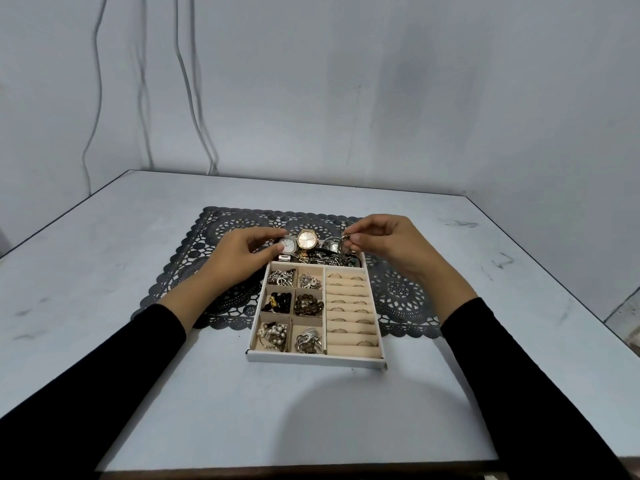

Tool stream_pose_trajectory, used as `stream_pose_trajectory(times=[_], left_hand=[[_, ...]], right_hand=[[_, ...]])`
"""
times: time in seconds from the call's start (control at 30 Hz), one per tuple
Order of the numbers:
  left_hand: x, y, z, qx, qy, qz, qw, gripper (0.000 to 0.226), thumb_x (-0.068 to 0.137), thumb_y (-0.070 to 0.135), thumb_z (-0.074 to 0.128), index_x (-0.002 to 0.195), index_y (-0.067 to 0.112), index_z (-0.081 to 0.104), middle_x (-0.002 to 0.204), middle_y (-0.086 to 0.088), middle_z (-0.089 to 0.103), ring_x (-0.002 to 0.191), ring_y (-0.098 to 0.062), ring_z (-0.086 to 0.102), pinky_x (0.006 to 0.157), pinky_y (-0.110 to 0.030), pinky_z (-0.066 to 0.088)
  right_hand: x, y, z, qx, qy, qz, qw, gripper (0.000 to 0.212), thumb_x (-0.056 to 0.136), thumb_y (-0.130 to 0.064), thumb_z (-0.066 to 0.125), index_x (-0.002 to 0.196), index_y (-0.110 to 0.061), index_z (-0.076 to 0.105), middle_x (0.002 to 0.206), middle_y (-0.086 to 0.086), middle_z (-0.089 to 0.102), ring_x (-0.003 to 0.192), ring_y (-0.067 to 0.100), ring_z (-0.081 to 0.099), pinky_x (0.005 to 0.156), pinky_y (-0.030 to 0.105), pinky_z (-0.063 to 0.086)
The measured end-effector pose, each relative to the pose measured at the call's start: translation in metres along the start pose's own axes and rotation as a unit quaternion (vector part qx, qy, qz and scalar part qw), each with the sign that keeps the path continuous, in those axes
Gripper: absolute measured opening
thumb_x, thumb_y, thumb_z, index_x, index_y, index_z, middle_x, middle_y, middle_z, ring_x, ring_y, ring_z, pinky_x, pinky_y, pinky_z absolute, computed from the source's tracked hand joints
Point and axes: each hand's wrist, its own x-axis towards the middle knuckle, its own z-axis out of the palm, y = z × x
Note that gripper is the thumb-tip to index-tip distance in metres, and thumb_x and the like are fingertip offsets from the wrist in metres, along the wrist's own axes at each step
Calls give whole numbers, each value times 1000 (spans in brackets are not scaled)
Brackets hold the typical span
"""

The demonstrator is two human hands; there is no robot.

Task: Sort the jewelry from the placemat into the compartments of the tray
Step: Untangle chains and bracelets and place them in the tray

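Pinching fingers of left hand [242, 252] and right hand [384, 244] hold watches [287, 244] upright, dials toward wearer.

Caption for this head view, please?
Left hand and right hand hold watches at the far end of a jewelry tray.

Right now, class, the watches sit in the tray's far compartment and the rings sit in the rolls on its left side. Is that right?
Not quite: the head view shows the rings in the rolls on the right side of the tray, not its left. The watches do sit in its far compartment.
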Motion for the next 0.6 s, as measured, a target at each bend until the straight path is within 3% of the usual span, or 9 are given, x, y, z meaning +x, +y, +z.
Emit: stream_pose_trajectory(times=[0.17,0.4,0.6], left_hand=[[0,-2,-1,8,-3,-2,1000,33,88,29,70,121,30,68,120,10,69,114,-5,61,104,-40,48],[0,-2,-2,20,-3,-5,1000,30,92,21,65,121,29,67,120,8,69,114,-7,60,105,-36,46],[-1,-3,-5,24,-10,-14,1000,29,94,23,63,122,30,67,118,8,69,113,-5,61,103,-31,46]], right_hand=[[4,7,7,-61,53,0,997,16,83,4,66,99,2,69,92,12,73,83,16,72,74,19,54],[4,11,2,-214,108,1,971,12,82,-9,72,88,-20,74,84,-5,73,78,5,69,63,11,46],[4,11,2,-186,82,-5,979,14,79,-8,75,89,-17,75,88,-2,74,84,10,69,72,15,50]])
